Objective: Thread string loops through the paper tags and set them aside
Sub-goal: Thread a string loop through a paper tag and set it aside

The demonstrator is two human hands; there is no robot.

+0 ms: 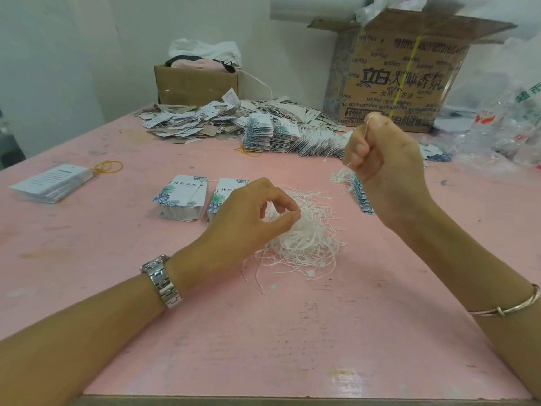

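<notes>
Right hand (383,159) gripping strings (341,175) (raised), left hand (251,212) pinching string pile (307,241)

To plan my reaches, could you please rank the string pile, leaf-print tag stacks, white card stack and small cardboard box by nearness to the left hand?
1. string pile, at the left hand's fingertips.
2. leaf-print tag stacks, just left.
3. white card stack, far left.
4. small cardboard box, back wall.
</notes>
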